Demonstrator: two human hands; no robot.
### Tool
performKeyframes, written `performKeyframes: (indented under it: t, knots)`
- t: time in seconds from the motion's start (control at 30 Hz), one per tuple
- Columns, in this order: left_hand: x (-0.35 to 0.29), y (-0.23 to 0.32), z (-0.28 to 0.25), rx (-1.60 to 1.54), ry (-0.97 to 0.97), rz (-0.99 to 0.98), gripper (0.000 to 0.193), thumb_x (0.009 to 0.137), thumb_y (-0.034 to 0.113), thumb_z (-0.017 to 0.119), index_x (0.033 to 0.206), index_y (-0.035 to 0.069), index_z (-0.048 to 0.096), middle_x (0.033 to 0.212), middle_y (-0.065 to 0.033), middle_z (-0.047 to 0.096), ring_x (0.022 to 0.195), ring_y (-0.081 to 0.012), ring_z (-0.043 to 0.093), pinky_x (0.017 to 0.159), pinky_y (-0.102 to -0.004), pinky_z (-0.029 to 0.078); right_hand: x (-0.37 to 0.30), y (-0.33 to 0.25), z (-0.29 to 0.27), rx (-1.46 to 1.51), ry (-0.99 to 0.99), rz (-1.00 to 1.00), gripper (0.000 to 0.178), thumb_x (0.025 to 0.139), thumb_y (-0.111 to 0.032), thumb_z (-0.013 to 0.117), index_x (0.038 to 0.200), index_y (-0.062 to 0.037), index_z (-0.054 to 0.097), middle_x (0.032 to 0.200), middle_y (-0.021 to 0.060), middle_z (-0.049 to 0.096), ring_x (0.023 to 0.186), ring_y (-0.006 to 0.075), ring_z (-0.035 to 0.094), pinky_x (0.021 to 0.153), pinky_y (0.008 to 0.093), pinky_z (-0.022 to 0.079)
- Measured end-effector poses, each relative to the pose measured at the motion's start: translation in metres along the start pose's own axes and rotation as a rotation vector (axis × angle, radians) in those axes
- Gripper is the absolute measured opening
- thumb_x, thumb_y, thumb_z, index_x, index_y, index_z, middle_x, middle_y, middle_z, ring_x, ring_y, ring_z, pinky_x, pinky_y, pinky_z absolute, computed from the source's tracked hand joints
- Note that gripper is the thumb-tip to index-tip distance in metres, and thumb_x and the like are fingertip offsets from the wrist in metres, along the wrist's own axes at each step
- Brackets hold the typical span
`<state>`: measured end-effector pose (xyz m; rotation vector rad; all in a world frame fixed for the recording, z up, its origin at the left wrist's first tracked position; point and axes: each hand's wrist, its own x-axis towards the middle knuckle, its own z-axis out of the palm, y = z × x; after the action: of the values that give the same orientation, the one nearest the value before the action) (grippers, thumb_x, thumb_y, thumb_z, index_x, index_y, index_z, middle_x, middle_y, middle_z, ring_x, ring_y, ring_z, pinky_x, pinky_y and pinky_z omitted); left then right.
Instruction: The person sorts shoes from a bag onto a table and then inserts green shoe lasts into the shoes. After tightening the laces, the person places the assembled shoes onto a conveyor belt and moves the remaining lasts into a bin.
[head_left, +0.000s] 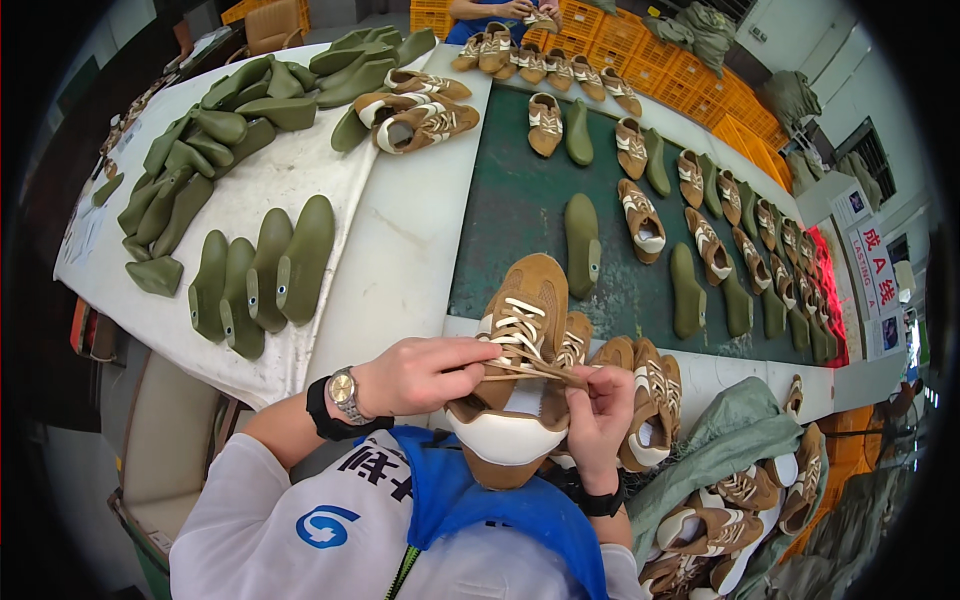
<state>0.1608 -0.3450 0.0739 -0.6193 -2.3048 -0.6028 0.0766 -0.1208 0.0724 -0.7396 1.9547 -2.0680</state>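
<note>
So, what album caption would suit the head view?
Left hand and right hand pinch laces over a brown-and-white shoe, green shoe lasts beyond.

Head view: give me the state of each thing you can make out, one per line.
Left hand: pinching the brown lace
Right hand: pinching the brown lace
Brown lace: stretched between the hands; knotted or not, unclear
Held shoe: laced, toe pointing away from the person
Wristwatch: worn on the left wrist
Green lasts on the white cloth: bare, many heaped
Sack: open, shoes inside
Orange crates: stacked
</note>
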Motion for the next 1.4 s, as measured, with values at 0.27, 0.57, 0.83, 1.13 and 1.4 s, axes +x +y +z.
performKeyframes:
  t: [0.27, 0.57, 0.83, 1.13, 1.4]
  knots:
    - [0.021, -0.001, 0.018, -0.040, 0.047, -0.345, 0.016, 0.069, 0.011, 0.062, 0.083, 0.004, 0.055, 0.076, -0.0104, 0.059, 0.066, -0.0266, 0.060, 0.056, -0.0338, 0.050, 0.021, -0.021, 0.018, -0.678, -0.463, -0.191, 0.044, 0.065, -0.011, 0.075, 0.103, -0.0120, 0.052, 0.118, 0.0145, 0.046, 0.084, 0.0242, 0.058, 0.067, 0.0337, 0.051]
    - [0.036, -0.009, 0.018, -0.133, -0.040, -0.330, 0.018, 0.071, 0.009, 0.063, 0.088, 0.003, 0.060, 0.077, -0.0104, 0.061, 0.069, -0.0272, 0.061, 0.058, -0.0328, 0.050, 0.039, 0.007, 0.019, -0.472, -0.131, -0.213, 0.027, 0.072, 0.002, 0.062, 0.096, -0.0028, 0.049, 0.093, 0.0128, 0.064, 0.082, 0.0292, 0.064, 0.071, 0.0334, 0.051]
    - [0.031, -0.015, 0.006, -0.866, -0.031, -0.547, 0.023, 0.087, 0.020, 0.057, 0.075, 0.000, 0.058, 0.066, -0.0047, 0.054, 0.060, -0.0129, 0.050, 0.054, -0.0277, 0.041, 0.035, -0.020, 0.017, -0.105, -0.266, 0.006, 0.021, 0.079, 0.002, 0.061, 0.099, 0.0009, 0.054, 0.090, 0.0071, 0.062, 0.081, 0.0113, 0.060, 0.070, 0.0233, 0.047]
    - [0.042, 0.001, -0.008, -1.079, -0.078, -0.703, 0.033, 0.092, 0.018, 0.050, 0.066, -0.002, 0.044, 0.066, -0.0007, 0.042, 0.063, -0.0091, 0.037, 0.059, -0.0259, 0.035, 0.032, -0.034, 0.016, 0.148, -0.235, 0.128, 0.023, 0.079, 0.000, 0.063, 0.099, 0.0011, 0.053, 0.092, 0.0062, 0.061, 0.082, 0.0095, 0.057, 0.074, 0.0212, 0.044]
    - [0.042, -0.002, -0.010, -1.047, -0.037, -0.686, 0.031, 0.091, 0.016, 0.050, 0.067, -0.002, 0.046, 0.065, -0.0029, 0.044, 0.062, -0.0114, 0.039, 0.059, -0.0267, 0.036, 0.038, -0.029, 0.016, 0.175, -0.264, 0.103, 0.026, 0.078, -0.002, 0.065, 0.101, 0.0011, 0.053, 0.095, 0.0074, 0.061, 0.085, 0.0114, 0.058, 0.077, 0.0233, 0.045]
